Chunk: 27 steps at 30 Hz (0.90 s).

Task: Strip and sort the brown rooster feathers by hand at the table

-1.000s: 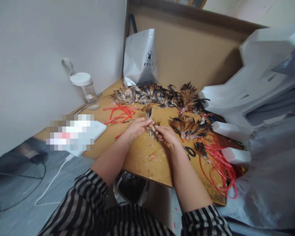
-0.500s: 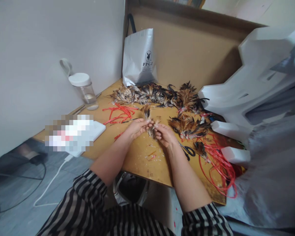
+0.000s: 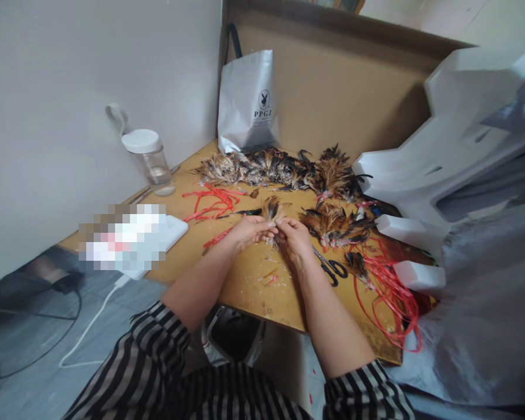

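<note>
The tuft [image 3: 270, 207] is up between my two hands, over the middle of the table [image 3: 249, 286], its brown and dark tips fanned to the far side and its pale lower ends pointing near. I judge it to be next to weightless, soft and springy at the tips, stiffer down at the quills. The vanes would crease or splay if squeezed, and the smooth quills could slide on one another, so the place to hold is low, where they come together.

That is where I have it. My left hand [image 3: 250, 229] pinches the base between thumb and forefinger, the gap closed down to the quills, the other fingers curled in. My right hand [image 3: 295, 234] meets it from the right, thumb and fingertip pressed together at the same base; whether they grip a quill or a strand there, I cannot tell.

The scissors [image 3: 333, 269] lie just beside my right wrist, red strings [image 3: 389, 291] farther right. Red ties [image 3: 214, 203] lie left of the tuft, and a feather pile [image 3: 262, 169] stretches along the far side.
</note>
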Motion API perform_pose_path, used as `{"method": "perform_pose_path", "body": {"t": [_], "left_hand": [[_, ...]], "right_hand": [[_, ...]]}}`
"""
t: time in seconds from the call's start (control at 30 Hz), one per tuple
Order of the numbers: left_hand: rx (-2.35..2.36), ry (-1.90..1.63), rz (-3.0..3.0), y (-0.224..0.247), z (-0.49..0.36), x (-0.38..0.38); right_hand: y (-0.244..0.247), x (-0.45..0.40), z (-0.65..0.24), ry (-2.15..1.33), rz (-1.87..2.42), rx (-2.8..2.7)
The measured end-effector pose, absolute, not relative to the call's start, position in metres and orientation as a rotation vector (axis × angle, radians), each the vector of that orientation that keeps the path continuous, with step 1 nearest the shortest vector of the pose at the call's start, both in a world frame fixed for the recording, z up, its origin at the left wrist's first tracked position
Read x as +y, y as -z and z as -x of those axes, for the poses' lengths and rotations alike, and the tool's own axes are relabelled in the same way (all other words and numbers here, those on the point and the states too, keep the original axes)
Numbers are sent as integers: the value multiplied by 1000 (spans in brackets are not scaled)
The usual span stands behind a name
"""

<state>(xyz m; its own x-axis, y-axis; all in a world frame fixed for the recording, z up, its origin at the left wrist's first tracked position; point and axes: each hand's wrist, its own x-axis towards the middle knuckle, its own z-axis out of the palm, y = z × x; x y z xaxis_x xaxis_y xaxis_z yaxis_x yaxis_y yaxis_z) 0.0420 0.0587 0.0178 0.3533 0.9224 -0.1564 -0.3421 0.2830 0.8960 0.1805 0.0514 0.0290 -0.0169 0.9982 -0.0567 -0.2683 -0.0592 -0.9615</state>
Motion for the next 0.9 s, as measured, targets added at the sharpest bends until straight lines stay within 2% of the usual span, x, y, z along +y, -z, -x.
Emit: {"method": "perform_pose_path", "body": {"t": [0.5, 0.9], "left_hand": [[862, -982, -985, -19, -44, 58], [910, -991, -1203, -16, -46, 60]], "right_hand": [[-30, 49, -178, -1228, 1150, -1053], [-26, 50, -178, -1320, 1064, -1018]]}}
